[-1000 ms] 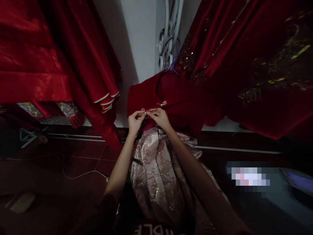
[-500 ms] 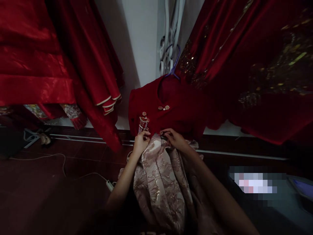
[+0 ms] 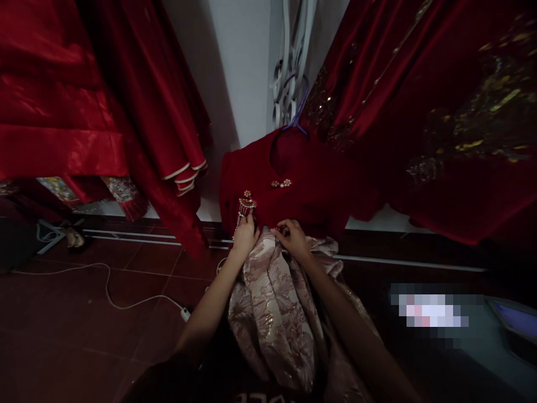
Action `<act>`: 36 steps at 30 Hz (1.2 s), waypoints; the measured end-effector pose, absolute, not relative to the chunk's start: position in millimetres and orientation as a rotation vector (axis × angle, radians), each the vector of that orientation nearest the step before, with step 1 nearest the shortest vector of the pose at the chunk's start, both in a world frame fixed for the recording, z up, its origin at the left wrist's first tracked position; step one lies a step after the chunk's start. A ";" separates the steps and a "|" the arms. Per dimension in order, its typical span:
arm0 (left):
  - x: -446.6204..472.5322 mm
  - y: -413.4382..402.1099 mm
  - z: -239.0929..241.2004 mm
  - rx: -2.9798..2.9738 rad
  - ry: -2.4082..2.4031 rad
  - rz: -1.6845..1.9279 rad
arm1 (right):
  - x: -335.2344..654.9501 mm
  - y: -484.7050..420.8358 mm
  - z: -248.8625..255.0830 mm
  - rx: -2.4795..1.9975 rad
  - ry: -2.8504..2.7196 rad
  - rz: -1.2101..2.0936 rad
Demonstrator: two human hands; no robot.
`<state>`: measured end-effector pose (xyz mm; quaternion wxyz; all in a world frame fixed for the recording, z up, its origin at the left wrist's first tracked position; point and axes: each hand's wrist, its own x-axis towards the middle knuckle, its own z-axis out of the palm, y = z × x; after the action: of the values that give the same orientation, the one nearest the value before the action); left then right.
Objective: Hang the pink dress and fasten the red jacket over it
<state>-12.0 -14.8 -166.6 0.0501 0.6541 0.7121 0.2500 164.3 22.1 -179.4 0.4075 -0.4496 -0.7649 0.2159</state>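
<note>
A dark red top (image 3: pixel 323 179) hangs on a purple hanger (image 3: pixel 298 115). A beaded tassel brooch (image 3: pixel 247 202) and a small jewelled clasp (image 3: pixel 281 183) decorate its front. Low on that front, beside the brooch's lower strands, my left hand (image 3: pixel 246 238) is closed on the red fabric, its fingers covering part of the tassel. My right hand (image 3: pixel 293 239) pinches at the front opening, where a small jewelled button is mostly hidden by the fingers. Below both hands spreads a pale pink brocade skirt (image 3: pixel 279 313) with metallic floral patterning.
Red satin garments (image 3: pixel 62 112) hang at left, and sequinned red ones (image 3: pixel 419 129) at right. A white metal stand (image 3: pixel 289 84) is behind the hanger. A white cable (image 3: pixel 138 302) crosses the tiled floor, with shoes (image 3: pixel 74 238) farther left. A lit, blurred screen (image 3: pixel 432 310) shows at right.
My left hand has shifted up over the lower strands of the tassel brooch. The right hand's fingers have drawn in over the small jewelled button, which showed more clearly before.
</note>
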 end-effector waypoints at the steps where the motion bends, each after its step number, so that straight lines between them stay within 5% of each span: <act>1: -8.3 -10.8 -166.8 1.973 2.238 0.714 | 163.8 20.8 -178.3 -1.125 -1.908 0.551; 5: -3.0 -4.1 -166.4 1.934 2.328 0.706 | 162.4 18.9 -178.0 -1.099 -1.822 0.662; 9: -15.5 -13.5 -169.2 1.911 2.185 1.070 | 166.2 22.2 -171.8 -1.155 -1.601 0.925; 18: -8.3 -36.5 -153.7 1.486 1.886 1.625 | 154.8 3.8 -92.0 -0.986 -1.597 1.278; 28: 12.5 -28.8 -180.7 1.190 1.572 1.801 | 117.4 11.9 -155.9 -0.934 -1.492 1.237; 36: 10.1 -28.5 -184.7 1.075 1.501 1.857 | 123.9 8.9 -160.4 -0.943 -1.578 1.199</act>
<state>10.1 -28.5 -184.7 0.2586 0.3964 0.5538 0.6851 123.9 8.9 -160.4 0.4559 -0.3824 -0.6400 0.4861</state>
